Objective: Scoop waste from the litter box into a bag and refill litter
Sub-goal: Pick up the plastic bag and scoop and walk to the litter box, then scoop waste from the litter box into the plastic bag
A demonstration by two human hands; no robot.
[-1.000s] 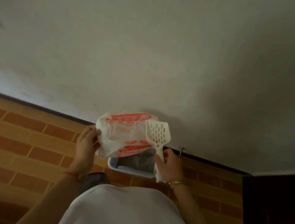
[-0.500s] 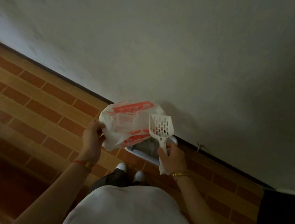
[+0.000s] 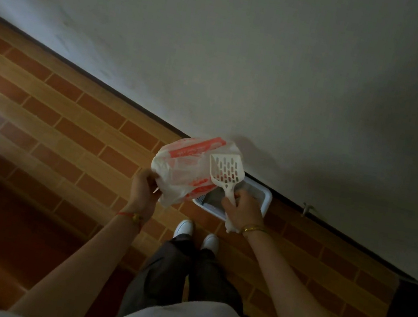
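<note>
Bag (image 3: 181,170), white plastic with red print: edge gripped by left hand (image 3: 143,187), held above litter box (image 3: 259,197). Slotted scoop (image 3: 225,170): handle gripped by right hand (image 3: 244,211), head raised beside bag. Litter box: set on tiled floor (image 3: 70,121) against wall (image 3: 247,54).

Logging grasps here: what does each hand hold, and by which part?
The left hand grips the plastic bag by its left edge. The right hand holds the litter scoop by its handle, slotted head up. White plastic, seemingly bag, hangs below that hand.
</note>
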